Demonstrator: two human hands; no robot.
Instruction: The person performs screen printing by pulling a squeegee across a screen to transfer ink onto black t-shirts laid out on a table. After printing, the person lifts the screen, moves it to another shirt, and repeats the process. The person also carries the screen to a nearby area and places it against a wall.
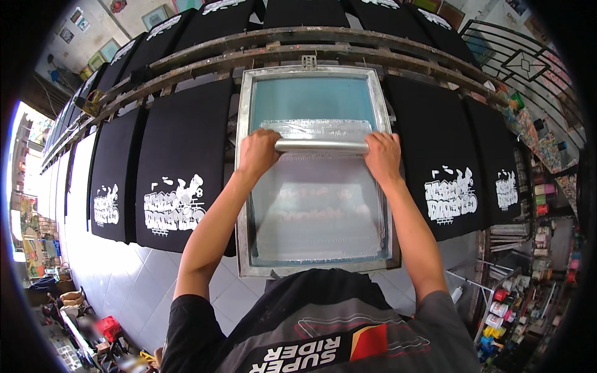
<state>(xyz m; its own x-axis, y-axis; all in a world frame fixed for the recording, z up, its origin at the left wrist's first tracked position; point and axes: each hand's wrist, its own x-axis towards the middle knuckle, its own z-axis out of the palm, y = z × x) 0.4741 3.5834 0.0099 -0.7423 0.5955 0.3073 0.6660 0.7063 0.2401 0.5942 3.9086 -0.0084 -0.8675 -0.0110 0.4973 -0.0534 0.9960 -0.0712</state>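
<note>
Between my hands lies a silver squeegee (322, 146), held crosswise on the mesh of a screen-printing frame (246, 186). Its left end is in my left hand (259, 151), fingers wrapped round it. The right end sits in the grip of my right hand (383, 155). Whitish, translucent ink (317, 217) covers the mesh from just beyond the squeegee down toward me. Blue-green mesh (311, 93) shows at the far end. What lies beneath the frame is mostly hidden.
Black shirts with white prints (180, 161) (435, 149) flank the frame on both sides. Wooden rails (298, 46) run behind it, with more black shirts beyond. Paint containers (497, 309) crowd a rack at the lower right. A metal railing (528, 62) stands at the far right.
</note>
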